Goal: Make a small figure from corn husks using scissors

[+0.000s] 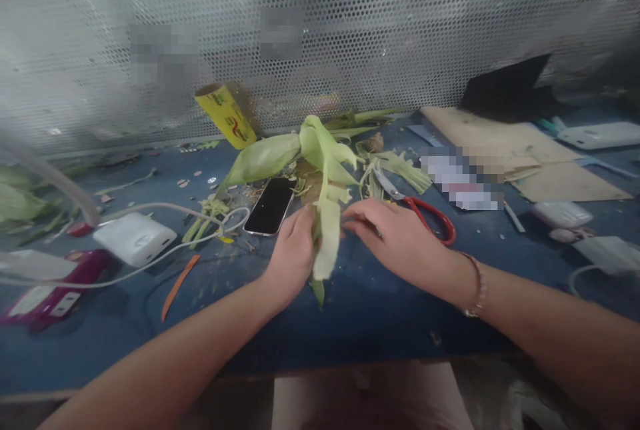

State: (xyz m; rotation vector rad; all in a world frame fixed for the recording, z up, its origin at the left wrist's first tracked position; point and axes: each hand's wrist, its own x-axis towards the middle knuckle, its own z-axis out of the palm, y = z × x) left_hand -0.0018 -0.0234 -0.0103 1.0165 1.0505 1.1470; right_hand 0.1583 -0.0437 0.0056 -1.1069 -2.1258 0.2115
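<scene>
My left hand (295,247) is closed around the lower part of a bundle of pale green corn husks (327,180). The bundle stands upright at the middle of the table, folded over at its top, with one wide strip hanging down past my fingers. Just right of the strip, my right hand (387,227) is held with bent, slightly parted fingers and nothing seen in them. Its fingertips come close to the husk; I cannot tell if they touch. Red-handled scissors (435,217) lie behind my right hand. A black phone (271,207) rests behind my left hand.
A yellow tube (227,115) leans against the perforated metal panel (350,30). White chargers (134,239) with cables and an orange strip (180,288) are at left. Brown cardboard sheets (500,140) lie at right. Husk scraps (403,170) litter the blue table (380,323).
</scene>
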